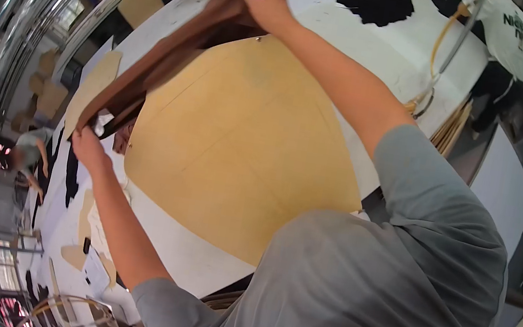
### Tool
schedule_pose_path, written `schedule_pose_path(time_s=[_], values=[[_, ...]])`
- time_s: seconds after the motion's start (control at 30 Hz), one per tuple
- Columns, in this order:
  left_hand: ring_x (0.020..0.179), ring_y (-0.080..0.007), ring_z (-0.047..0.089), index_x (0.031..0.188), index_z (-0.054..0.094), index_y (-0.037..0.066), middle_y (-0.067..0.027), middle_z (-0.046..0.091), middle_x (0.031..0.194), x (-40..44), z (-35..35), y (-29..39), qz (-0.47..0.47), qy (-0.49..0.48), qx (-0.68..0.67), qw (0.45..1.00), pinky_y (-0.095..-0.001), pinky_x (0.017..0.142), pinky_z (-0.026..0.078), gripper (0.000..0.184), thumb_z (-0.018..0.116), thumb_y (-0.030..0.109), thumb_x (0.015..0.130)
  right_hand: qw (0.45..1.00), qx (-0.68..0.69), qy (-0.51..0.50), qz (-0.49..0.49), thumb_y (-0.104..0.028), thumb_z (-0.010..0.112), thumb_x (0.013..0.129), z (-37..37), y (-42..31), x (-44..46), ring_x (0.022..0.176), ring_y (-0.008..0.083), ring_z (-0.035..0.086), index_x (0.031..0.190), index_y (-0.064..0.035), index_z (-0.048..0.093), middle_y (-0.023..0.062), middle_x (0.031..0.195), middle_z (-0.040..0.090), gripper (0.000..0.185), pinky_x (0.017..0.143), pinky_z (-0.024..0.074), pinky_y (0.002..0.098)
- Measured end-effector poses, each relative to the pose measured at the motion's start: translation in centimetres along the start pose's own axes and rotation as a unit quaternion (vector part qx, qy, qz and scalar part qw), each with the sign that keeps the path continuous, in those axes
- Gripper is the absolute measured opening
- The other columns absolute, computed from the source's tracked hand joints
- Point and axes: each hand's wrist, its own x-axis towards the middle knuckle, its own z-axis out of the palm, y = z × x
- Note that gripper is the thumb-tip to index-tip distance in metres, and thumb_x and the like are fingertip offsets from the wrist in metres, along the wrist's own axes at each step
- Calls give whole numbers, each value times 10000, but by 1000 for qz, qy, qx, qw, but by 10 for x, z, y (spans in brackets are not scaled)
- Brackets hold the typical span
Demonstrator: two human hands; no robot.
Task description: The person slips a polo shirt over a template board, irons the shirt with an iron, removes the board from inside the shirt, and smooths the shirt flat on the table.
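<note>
Currently, brown sheet spans far side of tan panel; left hand pinches end near panel's left corner, right hand end beyond far corner. Uneven pull could snag sheet on panel's stud.

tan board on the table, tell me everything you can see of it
The tan board is a broad, thin-looking panel with curved edges, like card or fibreboard, marked with faint dark lines. Small shiny studs show near its upper and left corners. It lies on the white table; the grey shirt hides part of its near edge. Contact with the brown sheet beyond is unclear.
</note>
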Motion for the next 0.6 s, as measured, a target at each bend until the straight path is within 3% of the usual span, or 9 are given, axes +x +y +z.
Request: schedule_pose_path(time_s=[0.1, 0.2, 0.23, 0.3, 0.37, 0.43, 0.5, 0.57, 0.6], values=[[914, -190, 612, 1188, 682, -19, -99, 710, 1084, -3, 22, 105, 108, -34, -20, 993, -291, 828, 465, 372, 517, 249, 990, 979, 159, 99, 76, -202, 639, 945, 34, -61, 25, 859, 293, 659, 1161, 32, 625, 181, 970, 704, 319, 790, 545, 372], [763, -131, 551, 1067, 676, -2, -57, 638, 853, -39, 19, 137, 65, -179, -109, 976, -240, 719, 428, 329, 541, 295, 1021, 978, 177, 54, 100, -234, 641, 947, 33, -95, -15, 886, 311, 641, 1129, 28, 626, 193, 987, 691, 320, 816, 536, 397], [694, -113, 529, 1006, 669, 9, -41, 604, 777, -46, 20, 130, 48, -243, -122, 961, -226, 670, 417, 320, 555, 307, 1028, 973, 179, 4, 148, -260, 627, 983, 27, -93, -38, 859, 201, 599, 1163, -7, 648, 102, 957, 669, 311, 793, 512, 324], [549, -95, 443, 831, 584, 57, -3, 515, 652, -140, 34, 171, -48, -256, -129, 957, -229, 546, 376, 318, 587, 304, 1031, 949, 119, -148, 252, -266, 621, 998, 8, -80, -92, 944, 164, 603, 1168, -22, 647, 80, 1070, 686, 298, 838, 507, 305], [525, -107, 445, 789, 560, 86, -6, 512, 640, -189, 51, 138, -73, -329, -152, 929, -241, 525, 376, 307, 583, 276, 1028, 882, 221, -257, 327, -314, 572, 1044, -22, -67, -168, 1077, 141, 605, 1344, -43, 606, 57, 1224, 672, 406, 944, 503, 302], [698, -126, 567, 911, 655, 40, -50, 636, 832, -239, 66, 84, -270, -377, -176, 868, -237, 650, 448, 254, 563, 243, 1034, 754, 362, -324, 442, -451, 505, 1079, -63, -76, -233, 1134, 160, 593, 1375, -42, 594, 65, 1295, 648, 513, 992, 478, 306], [1000, -230, 686, 1334, 594, -74, -177, 684, 1213, -297, 77, 38, -435, -416, -217, 768, -297, 861, 551, 444, 524, 276, 1070, 741, 330, -357, 464, -497, 556, 1046, -83, -64, -311, 1124, 181, 589, 1346, -26, 604, 89, 1250, 641, 560, 1010, 460, 319], [1003, -240, 696, 1332, 586, -70, -189, 691, 1202, -356, 88, 4, -544, -403, -250, 692, -314, 843, 569, 446, 519, 290, 1078, 725, 156, -453, 494, -452, 636, 999, -110, -67, -352, 1093, 202, 607, 1308, -29, 624, 117, 1202, 660, 525, 989, 476, 322], [1027, -264, 695, 1337, 575, -53, -190, 696, 1207, -384, 92, -15, -566, -423, -280, 650, -349, 874, 570, 470, 515, 337, 1081, 717, 153, -437, 521, -363, 703, 947, -121, -72, -365, 1018, 214, 635, 1254, -34, 650, 122, 1141, 686, 454, 914, 509, 311]])
